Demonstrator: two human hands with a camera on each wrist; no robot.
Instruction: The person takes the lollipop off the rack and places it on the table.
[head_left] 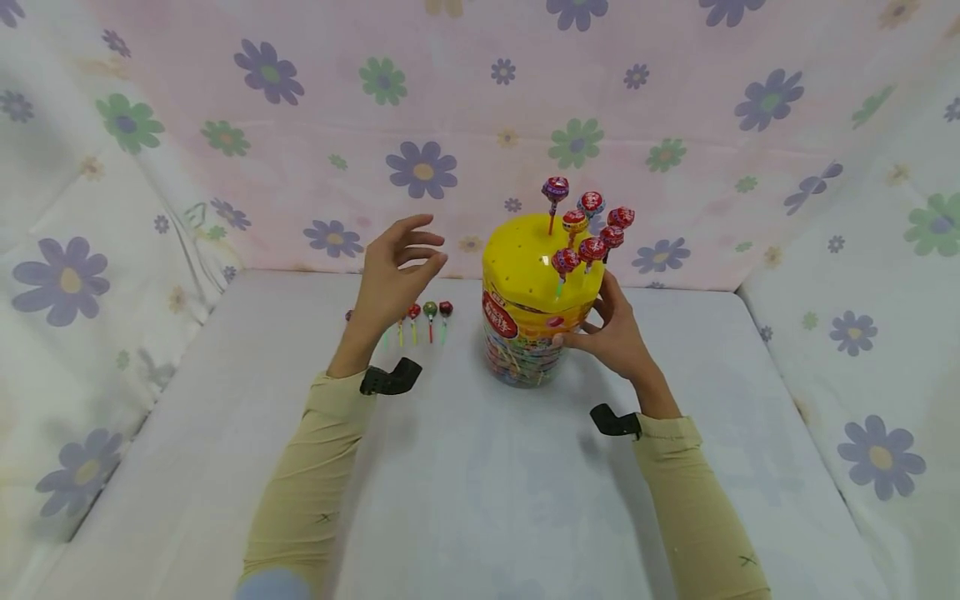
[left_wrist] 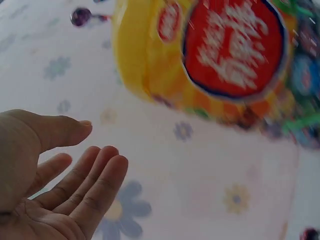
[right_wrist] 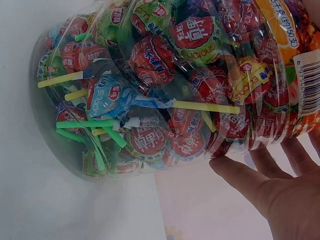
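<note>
A clear lollipop jar (head_left: 522, 357) with a yellow lid (head_left: 517, 260) stands in the middle of the table, packed with wrapped lollipops (right_wrist: 150, 60). Several lollipops stick up from holes along the lid's right and back part, among them a purple-and-red one (head_left: 556, 190). My right hand (head_left: 621, 337) grips the jar's right side, thumb in front and the other fingers round the back, partly hidden. To the left of the jar my left hand (head_left: 397, 271) hangs in the air, fingers loosely bent and apart, holding nothing. The left wrist view shows its palm (left_wrist: 55, 220) below the jar's label.
A row of lollipops (head_left: 431, 311) lies on the white table (head_left: 480, 483) left of the jar, partly covered by my left hand and wrist. Flower-patterned cloth (head_left: 465, 100) closes off the back and both sides. Each wrist carries a black camera mount (head_left: 392, 377).
</note>
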